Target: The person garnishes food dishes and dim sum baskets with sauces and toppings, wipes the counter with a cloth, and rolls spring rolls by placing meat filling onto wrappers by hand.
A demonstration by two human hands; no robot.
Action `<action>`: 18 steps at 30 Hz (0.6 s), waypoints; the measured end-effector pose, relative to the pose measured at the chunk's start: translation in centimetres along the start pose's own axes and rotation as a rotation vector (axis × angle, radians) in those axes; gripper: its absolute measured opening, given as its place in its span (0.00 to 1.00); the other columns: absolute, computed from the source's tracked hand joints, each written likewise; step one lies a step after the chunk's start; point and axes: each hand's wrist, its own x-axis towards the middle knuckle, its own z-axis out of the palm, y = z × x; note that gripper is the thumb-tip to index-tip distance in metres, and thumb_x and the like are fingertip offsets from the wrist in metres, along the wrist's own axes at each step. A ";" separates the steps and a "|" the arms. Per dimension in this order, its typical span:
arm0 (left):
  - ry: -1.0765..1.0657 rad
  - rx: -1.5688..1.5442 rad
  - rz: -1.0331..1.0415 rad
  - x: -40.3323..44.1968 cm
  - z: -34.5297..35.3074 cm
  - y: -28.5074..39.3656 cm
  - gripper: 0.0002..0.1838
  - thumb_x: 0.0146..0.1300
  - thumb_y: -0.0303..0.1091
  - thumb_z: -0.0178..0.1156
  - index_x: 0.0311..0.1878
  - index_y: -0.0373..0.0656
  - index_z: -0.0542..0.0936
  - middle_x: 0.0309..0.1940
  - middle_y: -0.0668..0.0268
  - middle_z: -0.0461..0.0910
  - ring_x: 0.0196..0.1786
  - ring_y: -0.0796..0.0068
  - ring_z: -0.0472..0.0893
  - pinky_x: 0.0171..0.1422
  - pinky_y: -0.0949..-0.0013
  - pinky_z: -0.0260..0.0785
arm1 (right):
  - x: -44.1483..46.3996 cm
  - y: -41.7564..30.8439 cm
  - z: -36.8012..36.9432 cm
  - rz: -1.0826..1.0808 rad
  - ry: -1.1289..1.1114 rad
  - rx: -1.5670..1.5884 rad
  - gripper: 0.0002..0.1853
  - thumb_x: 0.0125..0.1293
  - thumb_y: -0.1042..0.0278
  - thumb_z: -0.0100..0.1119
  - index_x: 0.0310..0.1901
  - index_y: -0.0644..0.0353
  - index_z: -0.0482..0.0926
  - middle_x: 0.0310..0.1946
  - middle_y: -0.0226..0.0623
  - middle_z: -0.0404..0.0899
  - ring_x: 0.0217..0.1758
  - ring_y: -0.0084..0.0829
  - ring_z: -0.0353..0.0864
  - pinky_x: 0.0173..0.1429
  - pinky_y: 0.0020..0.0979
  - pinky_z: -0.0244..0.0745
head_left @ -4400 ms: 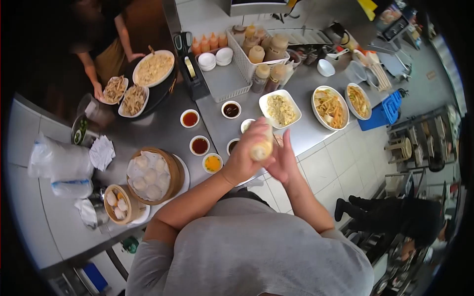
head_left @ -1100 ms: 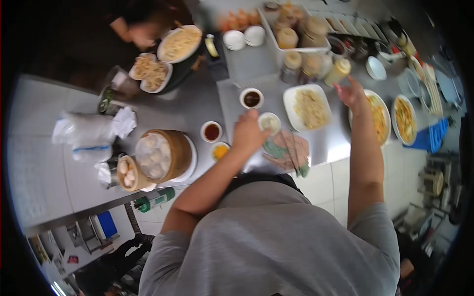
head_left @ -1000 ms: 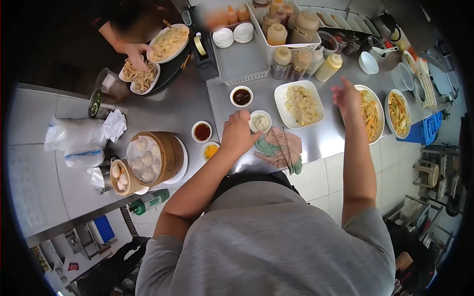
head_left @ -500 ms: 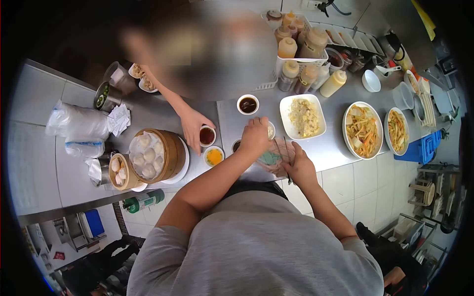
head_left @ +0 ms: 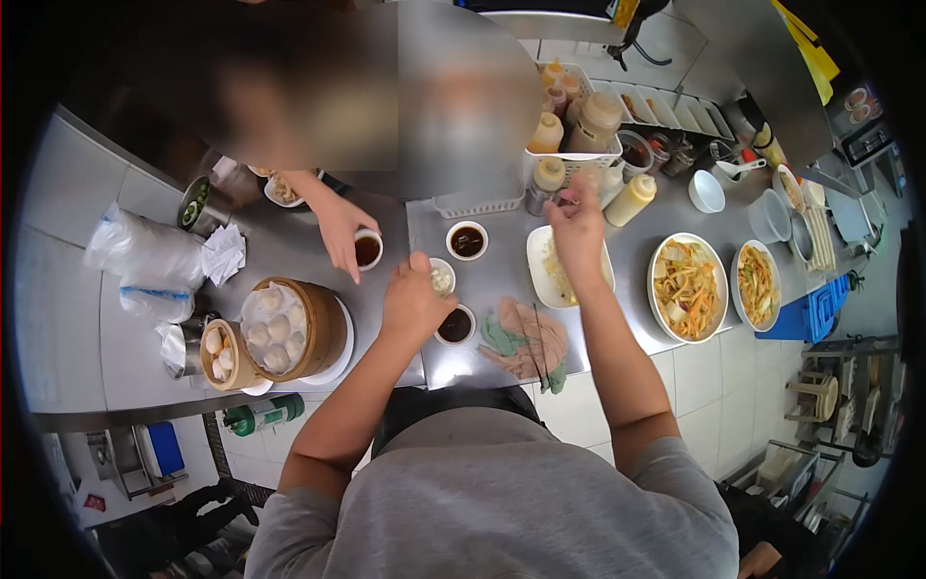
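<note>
My left hand [head_left: 410, 304] is closed around the left side of a small white cup of pale chopped sauce [head_left: 442, 277]. Just below it stands a cup of dark sauce [head_left: 455, 326]; another dark sauce cup [head_left: 468, 240] stands above. My right hand [head_left: 579, 227] is raised over the square white dish of pale food [head_left: 545, 265], its fingers bent and apart, with nothing visible in them. Beyond its fingertips are the squeeze bottles [head_left: 550, 175]. A pink and green cloth [head_left: 526, 340] with thin dark sticks on it lies at the counter's front edge.
Another person's hand [head_left: 345, 232] touches a red-brown sauce cup [head_left: 367, 251]. Bamboo steamers of dumplings [head_left: 323, 333] stand at the left. Two bowls of noodles and vegetables, one larger [head_left: 688, 288] and one smaller [head_left: 758, 283], are at the right. A yellow-capped bottle [head_left: 632, 201] stands behind.
My left hand has moved left with the cup of pale sauce. My right hand has left the cloth and moved up over the square dish. The other person's hand has shifted the red-brown sauce cup up and left.
</note>
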 end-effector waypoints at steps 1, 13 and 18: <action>0.018 0.005 -0.019 0.0 0.2 -0.7 0.29 0.41 0.35 0.71 0.45 0.37 0.66 0.45 0.46 0.74 0.52 0.44 0.74 0.57 0.53 0.69 | -0.7 -0.3 0.9 -0.034 0.059 0.064 0.33 0.53 0.77 0.66 0.63 0.62 0.67 0.47 0.42 0.75 0.41 0.31 0.76 0.44 0.31 0.75; 0.060 0.086 -0.374 6.1 2.0 -8.1 0.35 0.42 0.39 0.73 0.52 0.40 0.66 0.51 0.50 0.73 0.56 0.50 0.74 0.57 0.56 0.72 | 3.7 5.2 1.6 -0.317 0.267 -0.425 0.31 0.50 0.68 0.72 0.55 0.70 0.71 0.51 0.52 0.73 0.57 0.49 0.71 0.63 0.42 0.64; 0.149 0.002 -0.338 6.7 3.1 -9.3 0.40 0.46 0.44 0.73 0.59 0.39 0.64 0.57 0.47 0.71 0.60 0.47 0.72 0.63 0.57 0.68 | 3.2 3.2 0.8 -0.185 0.228 -0.297 0.30 0.53 0.68 0.72 0.56 0.67 0.70 0.51 0.49 0.74 0.54 0.39 0.75 0.60 0.35 0.69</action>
